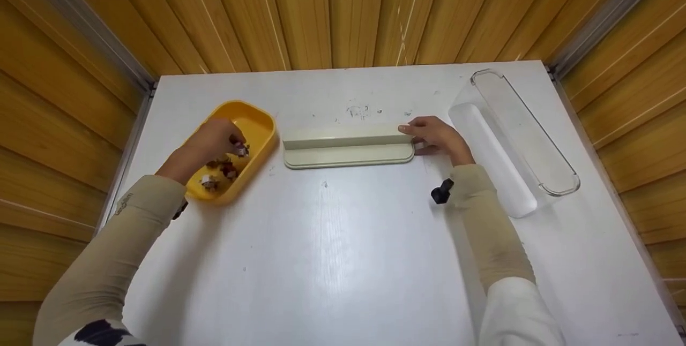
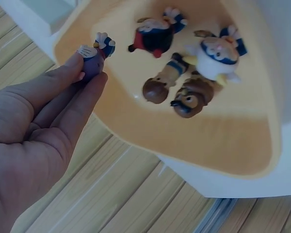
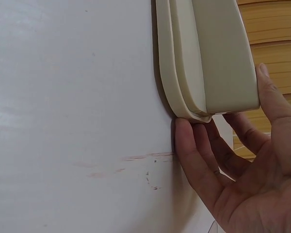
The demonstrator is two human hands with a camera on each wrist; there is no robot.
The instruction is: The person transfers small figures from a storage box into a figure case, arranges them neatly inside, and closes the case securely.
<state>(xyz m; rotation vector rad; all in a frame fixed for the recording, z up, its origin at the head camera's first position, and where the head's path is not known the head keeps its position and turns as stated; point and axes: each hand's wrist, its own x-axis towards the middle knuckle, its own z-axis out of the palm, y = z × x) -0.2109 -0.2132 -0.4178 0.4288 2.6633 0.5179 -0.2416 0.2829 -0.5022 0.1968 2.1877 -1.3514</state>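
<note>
a small toy figure (image 2: 93, 60) is pinched between thumb and fingertips of the left hand (image 1: 214, 140), held just above the yellow tray (image 1: 261, 127) at the left side of the white table (image 1: 343, 239). four more figures (image 2: 184, 68) are left lying in the tray, bunched together. the right end of the cream lid (image 1: 348, 145) at the table's middle is touched by the right hand (image 1: 437, 137), fingers mostly straight, thumb on the raised top edge, fingertips at the base rim; possibly a light grip, hard to tell. a clear plastic box (image 1: 522, 132) is seen tilted on its side, just right of that hand.
</note>
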